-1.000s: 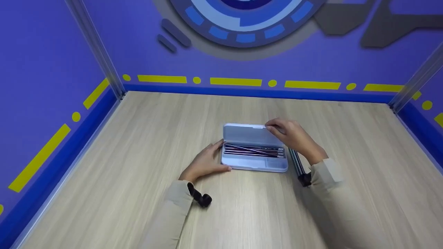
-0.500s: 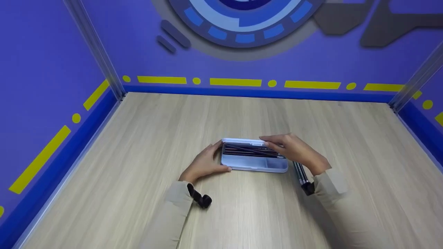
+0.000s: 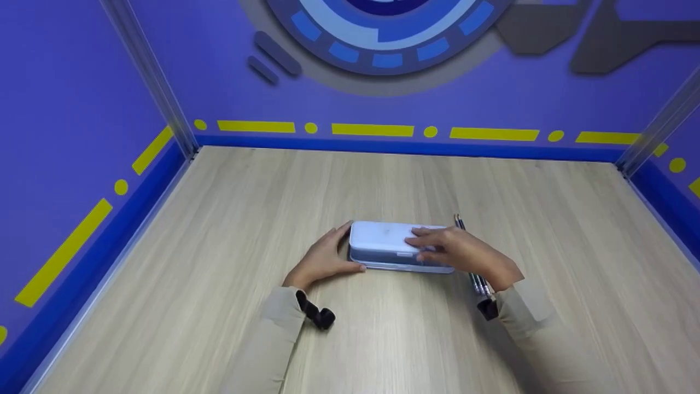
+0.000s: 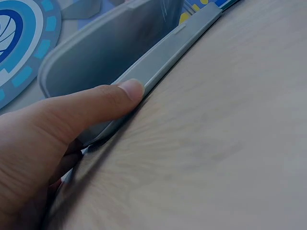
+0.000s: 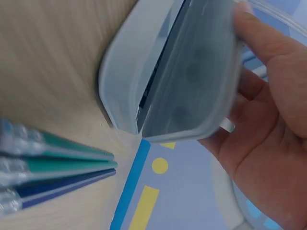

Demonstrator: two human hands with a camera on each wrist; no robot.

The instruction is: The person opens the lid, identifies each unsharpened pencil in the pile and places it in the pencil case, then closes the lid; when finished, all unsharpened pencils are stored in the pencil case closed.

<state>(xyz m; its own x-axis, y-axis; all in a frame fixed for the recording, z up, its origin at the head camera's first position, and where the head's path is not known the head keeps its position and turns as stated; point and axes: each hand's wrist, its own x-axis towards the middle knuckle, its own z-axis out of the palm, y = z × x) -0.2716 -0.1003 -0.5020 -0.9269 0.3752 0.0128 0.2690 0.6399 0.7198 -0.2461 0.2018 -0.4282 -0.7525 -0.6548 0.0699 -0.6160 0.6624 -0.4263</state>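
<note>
A pale, translucent pencil case lies mid-table, its lid (image 3: 377,235) tilted down over the base (image 3: 402,267) with a gap along the front. My left hand (image 3: 322,257) grips the case's left end, thumb (image 4: 108,103) along the front wall in the left wrist view. My right hand (image 3: 467,254) holds the lid near its right end, fingers over the outside and thumb (image 5: 261,33) at the front edge. The lid hides the contents in the head view. Three pencils (image 5: 67,165), two teal and one blue in the right wrist view, lie beside the case, partly under my right hand.
The wood-grain table (image 3: 262,191) reaches to a blue back wall (image 3: 350,104) with yellow marks. Side walls stand left and right, with metal posts (image 3: 164,93) in the corners. A black wrist device (image 3: 322,317) sits at my left cuff, another (image 3: 488,309) at my right.
The lid has swung forward and down from upright, covering the pencils inside. My right hand has moved down and toward me with it. The left hand stays at the case's end.
</note>
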